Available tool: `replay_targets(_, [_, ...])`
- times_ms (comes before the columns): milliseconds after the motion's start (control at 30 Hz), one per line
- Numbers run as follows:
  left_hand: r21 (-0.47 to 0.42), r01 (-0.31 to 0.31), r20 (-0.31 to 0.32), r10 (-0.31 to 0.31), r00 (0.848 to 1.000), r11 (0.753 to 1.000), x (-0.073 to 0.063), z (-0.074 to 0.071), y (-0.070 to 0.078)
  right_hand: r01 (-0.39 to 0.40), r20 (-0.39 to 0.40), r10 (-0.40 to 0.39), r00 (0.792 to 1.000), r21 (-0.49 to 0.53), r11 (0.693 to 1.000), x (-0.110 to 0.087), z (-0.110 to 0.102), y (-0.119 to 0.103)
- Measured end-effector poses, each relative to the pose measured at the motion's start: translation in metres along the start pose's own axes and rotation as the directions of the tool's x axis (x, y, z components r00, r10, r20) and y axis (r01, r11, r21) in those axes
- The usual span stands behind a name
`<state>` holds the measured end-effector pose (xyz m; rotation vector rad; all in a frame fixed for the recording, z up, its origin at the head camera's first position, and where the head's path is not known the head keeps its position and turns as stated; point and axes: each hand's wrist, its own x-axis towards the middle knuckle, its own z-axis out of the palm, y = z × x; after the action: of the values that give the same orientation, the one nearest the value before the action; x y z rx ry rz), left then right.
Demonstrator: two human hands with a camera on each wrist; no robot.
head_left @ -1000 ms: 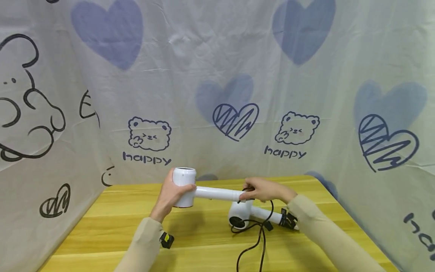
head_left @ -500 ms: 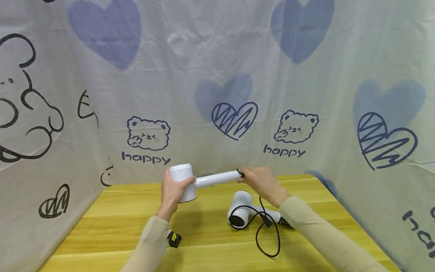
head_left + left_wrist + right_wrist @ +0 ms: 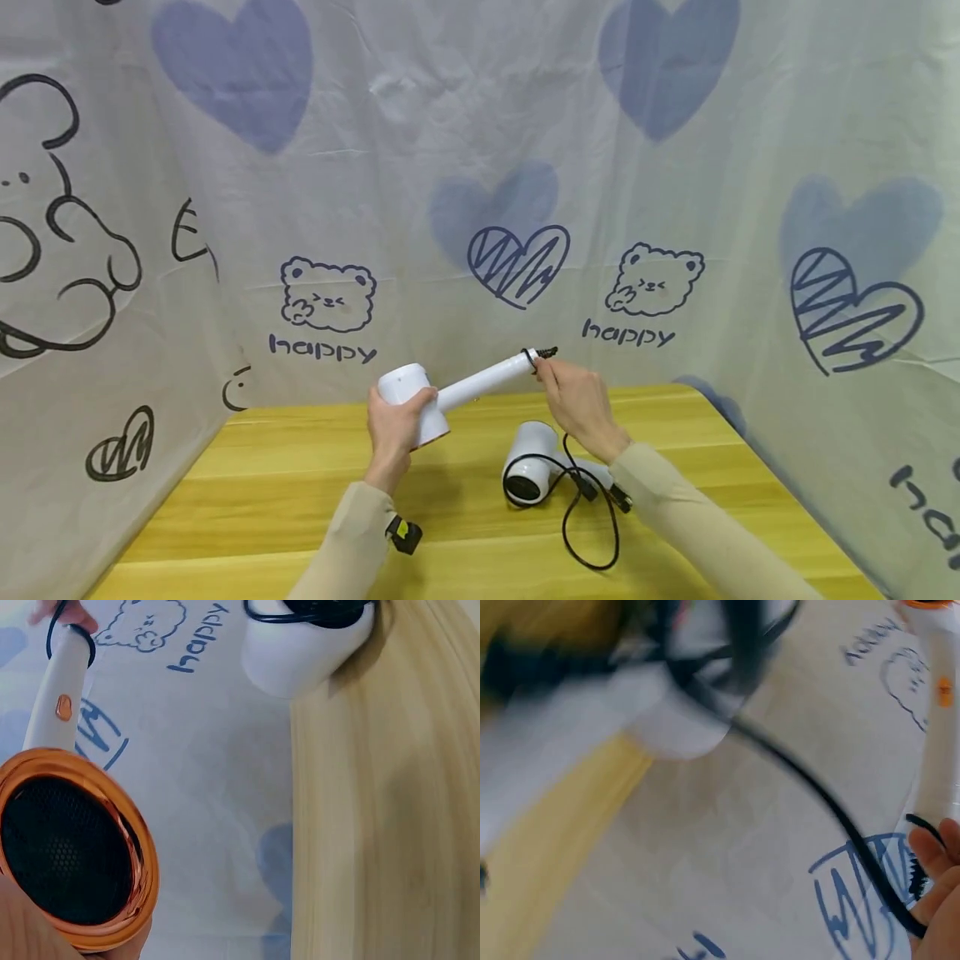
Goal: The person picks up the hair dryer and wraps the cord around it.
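Observation:
My left hand (image 3: pixel 393 429) grips the barrel of a white hair dryer (image 3: pixel 480 385), held above the table and tilted with its handle rising to the right. In the left wrist view its copper-coloured ring (image 3: pixel 148 881) surrounds a dark mesh, and an orange button (image 3: pixel 64 707) sits on the handle. At the handle's end, my right hand (image 3: pixel 581 404) pinches the black power cord (image 3: pixel 832 802), part of which loops round the handle tip. The fingers partly hide the cord there. Below my right hand, a second white hair dryer (image 3: pixel 527 454) lies on the table.
The yellow wood-grain table (image 3: pixel 247 492) backs onto a pale printed curtain (image 3: pixel 420 317). A dark plug (image 3: pixel 583 486) and cord loops lie over and in front of the second dryer. A black wrist camera (image 3: pixel 405 534) is on my left sleeve.
The held dryer's handle end has swung upward, from nearly level to a clear slant. My right hand has risen with it, and the hanging cord has gathered into a loop over the table.

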<state>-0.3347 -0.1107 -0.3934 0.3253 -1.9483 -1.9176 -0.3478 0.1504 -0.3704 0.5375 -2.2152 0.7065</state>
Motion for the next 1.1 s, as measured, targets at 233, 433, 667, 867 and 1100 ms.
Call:
replay_targets(233, [-0.013,-0.023,-0.053,0.023,0.998,1.0,-0.004,0.009,-0.003,-0.501,0.148,0.482,0.863,0.368,0.783,0.008,-0.002,-0.004])
replay_targets(433, [-0.02,-0.011,-0.049,0.01,0.999,1.0,-0.003,0.008,-0.003,-0.621,0.357,0.509,0.783,0.494,0.609,0.013,-0.008,0.003])
replay_targets(667, [-0.037,0.011,-0.038,-0.012,0.999,0.999,-0.002,0.007,-0.005,-0.635,0.44,0.459,0.772,0.497,0.591,0.012,-0.011,0.007])
replay_targets(867, [0.026,-0.034,-0.062,0.036,0.997,0.999,-0.004,0.01,-0.006,-0.611,0.43,0.44,0.788,0.467,0.639,0.011,-0.01,0.006])
replay_targets(1100, [0.14,-0.103,-0.076,0.115,0.99,0.985,-0.008,0.012,-0.004,-0.357,0.313,0.289,0.905,0.186,0.915,0.004,-0.007,0.004])
